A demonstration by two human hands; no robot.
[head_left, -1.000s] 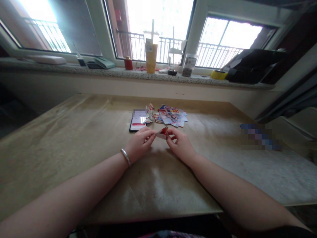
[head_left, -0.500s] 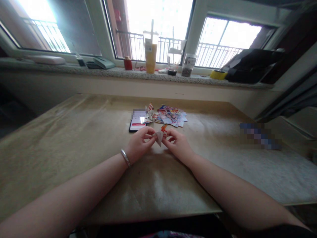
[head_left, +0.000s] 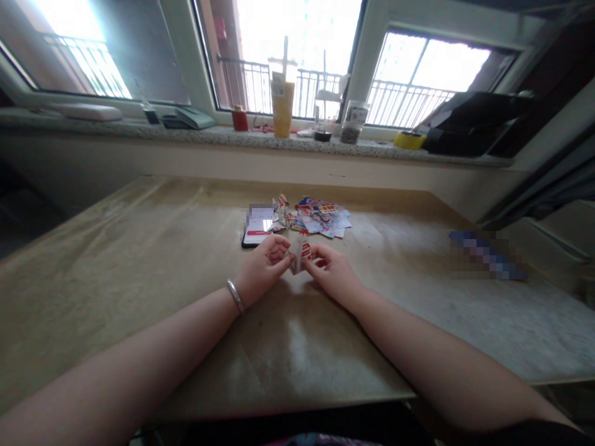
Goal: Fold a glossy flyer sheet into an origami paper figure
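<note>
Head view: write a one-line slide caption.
Left hand and right hand pinch a small folded printed paper over a tan table, beside colourful paper scraps.

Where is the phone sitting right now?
Head view, centre: the phone lies flat on the table just beyond the left hand, left of the pile of printed paper scraps. Left hand and right hand pinch a folded paper piece.
</note>
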